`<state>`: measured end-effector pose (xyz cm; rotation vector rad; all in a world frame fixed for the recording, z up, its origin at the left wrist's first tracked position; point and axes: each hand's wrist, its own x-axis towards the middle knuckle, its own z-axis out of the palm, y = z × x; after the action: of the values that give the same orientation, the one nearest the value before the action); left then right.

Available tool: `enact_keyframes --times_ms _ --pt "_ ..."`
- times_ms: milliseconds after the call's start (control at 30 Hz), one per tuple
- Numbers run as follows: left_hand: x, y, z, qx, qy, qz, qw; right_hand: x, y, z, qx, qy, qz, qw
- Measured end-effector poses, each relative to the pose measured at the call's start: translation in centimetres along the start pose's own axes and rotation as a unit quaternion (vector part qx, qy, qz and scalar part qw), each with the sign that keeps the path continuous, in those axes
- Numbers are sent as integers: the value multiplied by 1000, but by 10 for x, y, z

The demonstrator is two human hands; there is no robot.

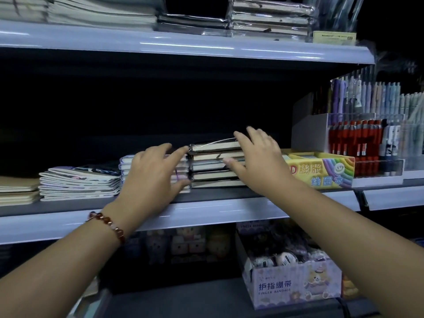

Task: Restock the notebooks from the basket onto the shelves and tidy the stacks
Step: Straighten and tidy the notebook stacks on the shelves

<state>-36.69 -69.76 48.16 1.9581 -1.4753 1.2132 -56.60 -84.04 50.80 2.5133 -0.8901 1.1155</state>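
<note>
A stack of dark wrapped notebooks (213,166) sits in the middle of the centre shelf (206,212). My left hand (151,173) is at the stack's left side with fingers spread, covering a stack of white notebooks (126,164); its fingertips touch the dark stack's left edge. My right hand (254,157) lies over the stack's right end, fingers straight on top and thumb against the front edges. Neither hand curls round anything. The basket is out of view.
Left of the hands lie a fanned stack of thin notebooks (80,184) and tan notebooks (18,191). A rainbow box (325,171) and pen displays (358,138) stand to the right. More notebook stacks (270,17) fill the top shelf; a finger bandage box (291,283) sits below.
</note>
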Motion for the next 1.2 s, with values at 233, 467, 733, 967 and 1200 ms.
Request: enact_keyframes --times_ms 233,467,733,967,1200 --pt "-2 -60 -16 139 -164 -67 974 8 -8 20 -122 -37 -79 989" --pt "-4 -62 -10 12 -179 -105 978 15 2 31 -177 -18 -80 981" --pt "-3 -62 -3 33 -161 -93 982 0 -27 21 -94 -7 -70 993" --pt "-18 -120 -30 100 -202 -71 972 3 -109 27 -28 -19 -211 977" --pt "-48 -183 -47 3 -291 -158 944 36 -124 50 -89 -57 -188 976"
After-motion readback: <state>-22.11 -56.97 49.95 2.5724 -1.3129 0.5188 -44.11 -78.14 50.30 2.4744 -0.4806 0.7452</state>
